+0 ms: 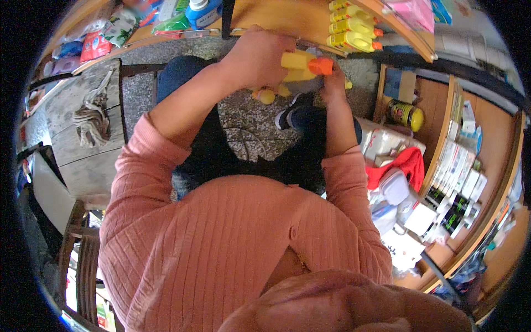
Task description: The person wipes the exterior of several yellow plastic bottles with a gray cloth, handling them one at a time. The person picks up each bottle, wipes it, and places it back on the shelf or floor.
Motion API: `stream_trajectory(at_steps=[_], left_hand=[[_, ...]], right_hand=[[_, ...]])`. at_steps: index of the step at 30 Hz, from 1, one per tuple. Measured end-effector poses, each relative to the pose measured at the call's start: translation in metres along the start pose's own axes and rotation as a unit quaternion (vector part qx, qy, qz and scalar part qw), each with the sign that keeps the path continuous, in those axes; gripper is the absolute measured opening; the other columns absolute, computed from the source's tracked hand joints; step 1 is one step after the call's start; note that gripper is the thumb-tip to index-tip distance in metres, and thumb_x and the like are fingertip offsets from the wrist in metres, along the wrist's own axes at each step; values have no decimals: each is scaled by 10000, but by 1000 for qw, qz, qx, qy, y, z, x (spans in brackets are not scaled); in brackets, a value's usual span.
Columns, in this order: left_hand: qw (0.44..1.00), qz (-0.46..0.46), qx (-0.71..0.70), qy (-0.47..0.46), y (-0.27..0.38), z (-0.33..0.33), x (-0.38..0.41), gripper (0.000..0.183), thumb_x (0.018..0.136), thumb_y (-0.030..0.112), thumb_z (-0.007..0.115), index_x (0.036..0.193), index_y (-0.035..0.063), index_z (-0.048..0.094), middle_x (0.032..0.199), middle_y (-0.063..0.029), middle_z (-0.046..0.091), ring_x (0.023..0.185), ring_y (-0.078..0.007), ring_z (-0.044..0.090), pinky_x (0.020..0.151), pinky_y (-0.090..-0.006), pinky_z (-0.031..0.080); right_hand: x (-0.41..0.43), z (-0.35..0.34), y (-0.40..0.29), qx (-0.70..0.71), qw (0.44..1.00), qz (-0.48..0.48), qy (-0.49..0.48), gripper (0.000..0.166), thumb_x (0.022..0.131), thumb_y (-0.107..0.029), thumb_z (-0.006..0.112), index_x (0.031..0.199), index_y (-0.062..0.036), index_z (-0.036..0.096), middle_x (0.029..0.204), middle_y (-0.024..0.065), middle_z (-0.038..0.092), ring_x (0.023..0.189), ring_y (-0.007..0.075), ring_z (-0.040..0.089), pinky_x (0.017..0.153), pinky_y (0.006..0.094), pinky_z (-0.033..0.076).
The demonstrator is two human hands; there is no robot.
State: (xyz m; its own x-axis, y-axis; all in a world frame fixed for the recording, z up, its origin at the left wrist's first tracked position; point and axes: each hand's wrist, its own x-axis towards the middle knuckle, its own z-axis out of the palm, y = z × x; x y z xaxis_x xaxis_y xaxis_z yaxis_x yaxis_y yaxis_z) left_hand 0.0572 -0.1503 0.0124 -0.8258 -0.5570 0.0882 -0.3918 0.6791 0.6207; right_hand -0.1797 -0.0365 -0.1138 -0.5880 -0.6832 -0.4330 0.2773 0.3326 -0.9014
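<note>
My left hand [267,58] grips a yellow plastic bottle [296,66] with an orange cap, which lies tilted sideways above the floor. At the cap end is my right hand [333,85], partly behind the cap; its fingers are blurred, and whether they hold the bottle cannot be told. A greyish, blurred thing [307,86] shows just under the bottle. Lower down, between my knees, are more yellow things [266,96], partly hidden by my left hand. Several yellow bottles with orange caps [352,40] lie in a row on the wooden shelf [276,20] ahead.
Packets and a blue bottle [203,14] occupy the shelf at upper left. A twisted rag [94,118] rests on a worn wooden table [83,166] at left. On the right, a wooden shelf unit [442,128] holds boxes, a yellow-lidded jar [406,116] and, beside it, a red cloth [408,166].
</note>
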Motion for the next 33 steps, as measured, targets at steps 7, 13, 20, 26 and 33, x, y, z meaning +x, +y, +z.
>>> stream_trajectory(at_steps=[7, 13, 20, 26, 33], left_hand=[[996, 38, 74, -18, -1, 7, -4, 295, 569, 146, 650, 858, 93, 630, 752, -99, 607, 806, -307, 586, 848, -409, 427], [997, -21, 73, -29, -8, 21, -32, 97, 686, 214, 589, 710, 120, 594, 663, -3, 610, 793, -179, 579, 810, -336, 391], [997, -38, 16, -72, -16, 24, -38, 91, 644, 213, 575, 664, 129, 547, 608, 19, 534, 711, -157, 521, 800, -311, 393], [997, -48, 22, -62, -23, 22, -36, 119, 618, 223, 572, 667, 122, 534, 613, 17, 510, 699, -153, 508, 785, -318, 409], [997, -40, 55, -31, -21, 21, -33, 120, 611, 201, 586, 674, 115, 530, 617, 13, 509, 699, -161, 511, 771, -322, 419]], right_hand=[[157, 16, -13, -81, 996, 10, 21, 407, 813, -205, 707, 1168, -49, 585, 1159, 109, 587, 1014, 238, 573, 798, 381, 493], [310, 5, 52, -364, 926, -99, 13, 469, 853, -201, 656, 1266, -31, 512, 1196, 118, 577, 1064, 232, 564, 879, 342, 460], [370, 16, 130, -599, 800, -5, -37, 648, 847, -401, 599, 1361, -56, 408, 1325, 175, 488, 1193, 301, 489, 993, 392, 386], [352, 105, 168, -591, 725, -338, -104, 574, 817, -311, 594, 1312, -54, 458, 1306, 165, 502, 1203, 301, 475, 1002, 395, 379], [328, 211, 195, -487, 657, -544, -184, 503, 782, -205, 589, 1255, -52, 516, 1285, 153, 519, 1214, 300, 459, 1011, 398, 371]])
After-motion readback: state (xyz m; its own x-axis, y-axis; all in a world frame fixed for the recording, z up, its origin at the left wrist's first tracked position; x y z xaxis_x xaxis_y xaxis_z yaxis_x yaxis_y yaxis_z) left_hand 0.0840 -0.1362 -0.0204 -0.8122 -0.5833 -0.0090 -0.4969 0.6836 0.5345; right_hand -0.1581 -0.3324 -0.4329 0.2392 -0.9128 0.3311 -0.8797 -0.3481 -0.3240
